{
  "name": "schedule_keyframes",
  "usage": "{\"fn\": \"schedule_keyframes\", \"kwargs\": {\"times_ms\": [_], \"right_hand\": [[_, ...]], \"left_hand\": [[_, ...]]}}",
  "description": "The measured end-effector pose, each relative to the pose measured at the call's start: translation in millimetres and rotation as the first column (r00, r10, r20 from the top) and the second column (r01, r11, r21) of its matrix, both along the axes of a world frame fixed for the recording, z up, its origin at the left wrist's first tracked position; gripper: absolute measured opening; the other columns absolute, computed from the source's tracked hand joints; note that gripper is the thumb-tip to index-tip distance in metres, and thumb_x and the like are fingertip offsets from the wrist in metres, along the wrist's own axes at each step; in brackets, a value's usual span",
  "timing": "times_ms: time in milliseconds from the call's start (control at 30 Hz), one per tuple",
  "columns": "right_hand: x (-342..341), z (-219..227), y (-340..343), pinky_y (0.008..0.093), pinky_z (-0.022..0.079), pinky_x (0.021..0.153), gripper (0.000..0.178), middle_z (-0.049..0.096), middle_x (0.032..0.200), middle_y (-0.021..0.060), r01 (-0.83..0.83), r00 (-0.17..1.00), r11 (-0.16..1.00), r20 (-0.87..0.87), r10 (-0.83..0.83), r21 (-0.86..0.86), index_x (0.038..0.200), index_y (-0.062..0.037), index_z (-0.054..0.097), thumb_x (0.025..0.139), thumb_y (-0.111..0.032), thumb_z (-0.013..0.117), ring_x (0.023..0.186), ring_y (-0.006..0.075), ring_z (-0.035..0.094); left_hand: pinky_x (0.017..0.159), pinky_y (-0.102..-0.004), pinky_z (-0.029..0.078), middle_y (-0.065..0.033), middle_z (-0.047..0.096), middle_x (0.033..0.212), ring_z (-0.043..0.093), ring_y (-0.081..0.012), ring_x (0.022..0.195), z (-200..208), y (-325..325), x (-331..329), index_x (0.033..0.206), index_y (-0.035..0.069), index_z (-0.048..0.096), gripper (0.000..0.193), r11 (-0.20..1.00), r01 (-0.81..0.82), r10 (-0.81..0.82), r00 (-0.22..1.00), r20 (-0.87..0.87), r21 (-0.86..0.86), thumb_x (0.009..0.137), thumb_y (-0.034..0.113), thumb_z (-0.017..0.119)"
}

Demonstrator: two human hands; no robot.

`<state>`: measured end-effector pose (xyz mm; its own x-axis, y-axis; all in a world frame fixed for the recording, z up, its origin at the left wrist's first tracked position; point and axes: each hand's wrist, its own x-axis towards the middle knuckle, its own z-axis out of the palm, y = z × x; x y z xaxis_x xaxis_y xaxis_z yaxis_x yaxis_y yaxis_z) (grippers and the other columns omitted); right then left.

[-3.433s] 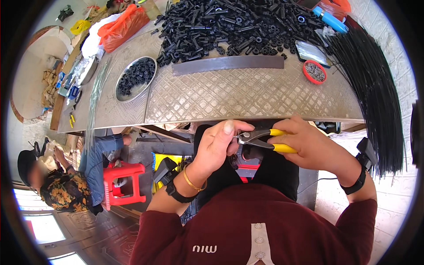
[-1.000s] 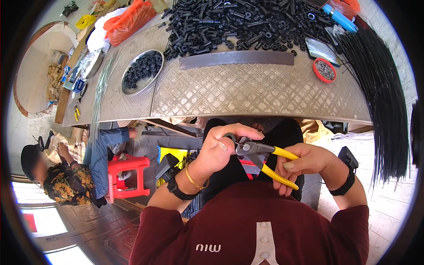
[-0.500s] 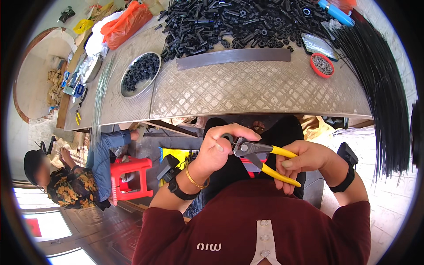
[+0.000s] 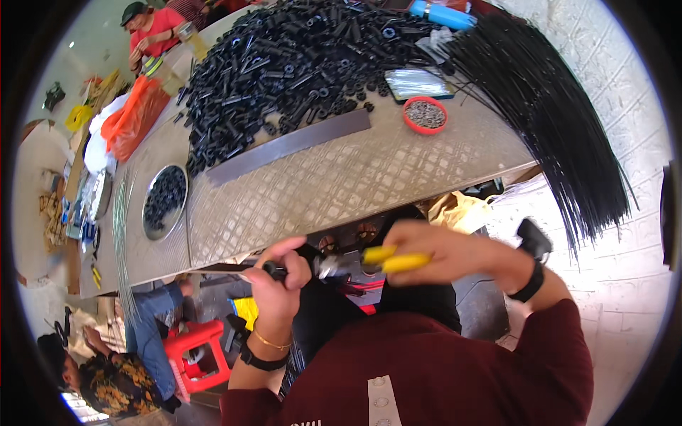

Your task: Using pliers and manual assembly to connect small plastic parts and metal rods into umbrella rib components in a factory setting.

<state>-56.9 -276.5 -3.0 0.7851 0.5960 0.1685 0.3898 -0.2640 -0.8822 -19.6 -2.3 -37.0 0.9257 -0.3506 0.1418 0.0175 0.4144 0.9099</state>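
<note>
Between the thumb and fingers of my left hand is a small black ring-like plastic part. My right hand, smeared by motion, grips yellow-handled cutting pliers. The blurred metal head of the pliers points at my left hand and sits just right of the black part, a little apart from it. Both hands are over my lap, in front of the table's near edge.
On the table lie a heap of black plastic parts, a flat metal strip, a red bowl of small metal pieces, a steel dish and black wires. A co-worker sits beyond a red stool.
The view has swung, tilting the table and bringing in a far co-worker in red. The pliers' head has drawn away from the black part, and their handles look closer together.
</note>
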Motion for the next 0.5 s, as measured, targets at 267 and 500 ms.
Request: {"fn": "schedule_keyframes", "kwargs": {"times_ms": [267, 500], "right_hand": [[100.0, 27.8, -91.7, 0.0406, 0.047, 0.075, 0.030, 0.056, 0.092, 0.0142, 0.744, 0.649, 0.468, 0.684, -0.333, -0.478, 0.105, -0.0139, 0.064, 0.074, -0.017, 0.065, 0.088, 0.0323, 0.056], [140.4, 8.6, -111.4, 0.0410, 0.045, 0.071, 0.026, 0.055, 0.087, 0.0141, 0.721, 0.680, 0.394, 0.692, -0.243, -0.570, 0.098, -0.0108, 0.066, 0.072, -0.015, 0.065, 0.084, 0.0318, 0.055]], "left_hand": [[0.042, -0.0270, 0.024, 0.0016, 0.029, 0.046, 0.026, -0.0109, 0.041, -6.7, -16.2, 8.8, 0.102, 0.000, 0.057, 0.068, 0.997, 0.029, -0.035, 0.996, -0.076, -0.074, 0.092, 0.059, 0.023], [0.043, -0.0275, 0.026, 0.0008, 0.030, 0.046, 0.028, -0.0114, 0.042, -8.8, -12.2, 13.0, 0.098, -0.003, 0.057, 0.068, 0.999, -0.019, 0.015, 0.994, -0.109, -0.042, 0.093, 0.056, 0.024]]}}
